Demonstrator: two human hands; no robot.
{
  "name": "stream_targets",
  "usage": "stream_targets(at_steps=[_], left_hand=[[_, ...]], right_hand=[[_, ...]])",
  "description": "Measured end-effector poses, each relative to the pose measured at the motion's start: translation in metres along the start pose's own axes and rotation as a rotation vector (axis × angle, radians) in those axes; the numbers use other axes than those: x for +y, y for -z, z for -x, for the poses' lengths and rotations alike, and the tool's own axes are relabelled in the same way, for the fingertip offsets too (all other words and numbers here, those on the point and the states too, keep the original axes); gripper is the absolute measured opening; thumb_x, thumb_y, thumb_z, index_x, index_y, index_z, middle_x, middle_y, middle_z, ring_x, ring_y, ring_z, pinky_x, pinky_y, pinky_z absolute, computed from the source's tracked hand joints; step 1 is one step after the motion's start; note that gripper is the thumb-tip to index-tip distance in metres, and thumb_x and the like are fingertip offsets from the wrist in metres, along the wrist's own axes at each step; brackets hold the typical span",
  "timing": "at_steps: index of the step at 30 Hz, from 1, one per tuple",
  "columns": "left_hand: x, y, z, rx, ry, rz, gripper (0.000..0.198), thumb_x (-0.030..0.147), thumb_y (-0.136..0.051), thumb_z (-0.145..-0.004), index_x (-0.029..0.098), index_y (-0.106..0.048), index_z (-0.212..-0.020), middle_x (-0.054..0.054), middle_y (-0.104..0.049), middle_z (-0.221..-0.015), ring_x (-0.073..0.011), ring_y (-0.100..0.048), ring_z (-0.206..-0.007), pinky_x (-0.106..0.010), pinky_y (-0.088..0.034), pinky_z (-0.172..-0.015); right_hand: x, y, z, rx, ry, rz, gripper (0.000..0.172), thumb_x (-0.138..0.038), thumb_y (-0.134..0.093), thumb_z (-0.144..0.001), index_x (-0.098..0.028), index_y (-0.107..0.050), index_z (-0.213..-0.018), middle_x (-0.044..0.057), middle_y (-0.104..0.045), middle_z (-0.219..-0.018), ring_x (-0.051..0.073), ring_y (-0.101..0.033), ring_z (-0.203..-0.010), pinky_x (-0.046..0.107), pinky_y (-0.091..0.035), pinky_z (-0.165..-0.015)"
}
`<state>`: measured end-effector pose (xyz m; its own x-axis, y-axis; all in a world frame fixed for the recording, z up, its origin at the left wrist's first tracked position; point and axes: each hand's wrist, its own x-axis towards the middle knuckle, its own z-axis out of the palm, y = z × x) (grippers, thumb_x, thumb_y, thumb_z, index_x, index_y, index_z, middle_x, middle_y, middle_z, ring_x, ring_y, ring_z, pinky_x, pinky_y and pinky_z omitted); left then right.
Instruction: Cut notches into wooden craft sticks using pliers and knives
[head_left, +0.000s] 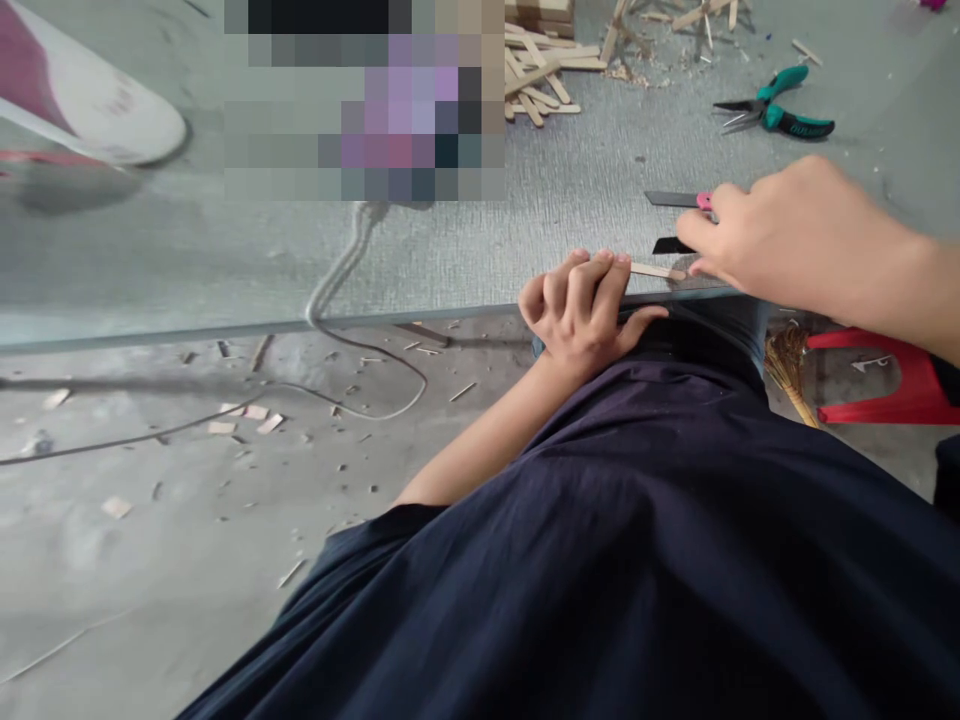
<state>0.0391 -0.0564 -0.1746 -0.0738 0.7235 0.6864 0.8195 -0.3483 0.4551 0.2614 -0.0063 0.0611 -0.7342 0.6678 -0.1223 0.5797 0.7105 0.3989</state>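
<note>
At the table's near edge, my left hand (577, 305) has its fingers curled over one end of a flat wooden craft stick (657, 270). The stick's other end sticks out to the right along the edge. My right hand (795, 235) is closed around a utility knife (673, 199); its grey blade and a pink part show, pointing left, while the handle is hidden in the hand. Below that blade is a dark blade-shaped patch (671, 245); I cannot tell whether it is a second blade or a reflection. The right thumb is close to the stick's free end.
Teal-handled pliers (784, 112) lie open on the grey table (450, 255), near a pile of craft sticks (544, 75) and shavings. A white, pink-marked object (127, 110) stands at left. A cord (337, 285) hangs over the edge. A red stool (885, 400) and broom (789, 365) are right.
</note>
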Motion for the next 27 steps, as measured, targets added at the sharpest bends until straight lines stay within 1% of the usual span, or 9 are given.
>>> stream_targets(at_steps=[2,5,9,12,16,20,22,25,27], left_hand=[[0.003,0.005,-0.001,0.047,-0.063,-0.005,0.07,0.084,-0.061,-0.104,0.029,-0.085,-0.14,-0.018,-0.086,-0.131,-0.045,-0.075,-0.138,-0.059,-0.038,-0.12],[0.01,0.012,-0.006,0.175,-0.118,-0.039,0.043,0.06,-0.057,-0.113,0.03,-0.088,-0.12,-0.013,-0.085,-0.112,-0.0367,-0.078,-0.122,-0.055,-0.04,-0.114],[0.022,0.025,-0.016,0.26,-0.155,0.076,0.021,0.038,-0.065,-0.111,0.032,-0.082,-0.1,-0.005,-0.077,-0.093,-0.0292,-0.076,-0.104,-0.051,-0.041,-0.107],[0.028,0.035,-0.02,0.254,-0.148,0.103,0.018,0.035,-0.071,-0.108,0.03,-0.078,-0.093,-0.002,-0.073,-0.087,-0.0269,-0.074,-0.096,-0.049,-0.041,-0.103],[0.028,0.043,-0.023,0.24,-0.197,0.117,0.016,0.032,-0.073,-0.107,0.029,-0.076,-0.092,-0.001,-0.073,-0.085,-0.0257,-0.075,-0.093,-0.049,-0.04,-0.1],[0.025,0.04,-0.027,0.34,-0.332,0.21,0.012,0.023,-0.076,-0.107,0.03,-0.073,-0.097,0.002,-0.073,-0.083,-0.0216,-0.074,-0.084,-0.046,-0.042,-0.092],[0.025,0.037,-0.029,0.404,-0.391,0.25,0.012,0.021,-0.078,-0.107,0.029,-0.072,-0.099,0.002,-0.072,-0.083,-0.0195,-0.072,-0.079,-0.043,-0.043,-0.085],[0.022,0.035,-0.029,0.469,-0.46,0.334,0.011,0.021,-0.08,-0.107,0.03,-0.075,-0.107,0.001,-0.073,-0.088,-0.0187,-0.071,-0.077,-0.04,-0.045,-0.076],[0.019,0.04,-0.026,0.4,-0.414,0.403,0.01,0.024,-0.08,-0.108,0.033,-0.076,-0.112,0.0,-0.074,-0.095,-0.0199,-0.071,-0.082,-0.041,-0.048,-0.078]], right_hand=[[0.004,-0.019,0.008,0.222,-0.068,-0.23,0.036,-0.059,-0.073,-0.11,-0.024,-0.071,-0.121,0.005,-0.077,-0.091,0.028,-0.078,-0.09,0.041,-0.056,-0.085],[-0.009,-0.039,0.023,0.417,-0.239,-0.476,0.04,-0.062,-0.081,-0.103,-0.028,-0.071,-0.12,0.003,-0.075,-0.089,0.027,-0.074,-0.083,0.041,-0.057,-0.081],[-0.059,-0.06,0.035,0.625,-0.439,-0.765,0.031,-0.057,-0.079,-0.104,-0.029,-0.066,-0.108,0.0,-0.069,-0.081,0.022,-0.064,-0.069,0.04,-0.054,-0.07],[-0.095,-0.078,0.03,0.77,-0.512,-1.085,0.033,-0.057,-0.074,-0.108,-0.03,-0.058,-0.098,-0.002,-0.067,-0.079,0.02,-0.065,-0.068,0.039,-0.055,-0.068],[-0.113,-0.092,0.012,0.83,-0.512,-1.401,0.031,-0.054,-0.081,-0.105,-0.031,-0.06,-0.101,-0.002,-0.074,-0.088,0.019,-0.072,-0.075,0.04,-0.062,-0.074],[-0.11,-0.093,0.0,0.883,-0.536,-1.575,0.03,-0.044,-0.087,-0.102,-0.031,-0.06,-0.1,-0.003,-0.072,-0.091,0.017,-0.075,-0.073,0.038,-0.065,-0.072],[-0.11,-0.092,0.0,0.879,-0.563,-1.605,0.03,-0.041,-0.088,-0.102,-0.031,-0.06,-0.099,-0.004,-0.07,-0.088,0.014,-0.071,-0.067,0.035,-0.062,-0.063],[-0.109,-0.09,0.005,0.85,-0.553,-1.649,0.031,-0.042,-0.089,-0.102,-0.031,-0.06,-0.099,-0.006,-0.066,-0.082,0.011,-0.06,-0.055,0.03,-0.049,-0.046],[-0.107,-0.087,0.009,0.825,-0.497,-1.699,0.034,-0.045,-0.091,-0.101,-0.031,-0.06,-0.099,-0.007,-0.065,-0.08,0.009,-0.055,-0.051,0.029,-0.043,-0.042]])
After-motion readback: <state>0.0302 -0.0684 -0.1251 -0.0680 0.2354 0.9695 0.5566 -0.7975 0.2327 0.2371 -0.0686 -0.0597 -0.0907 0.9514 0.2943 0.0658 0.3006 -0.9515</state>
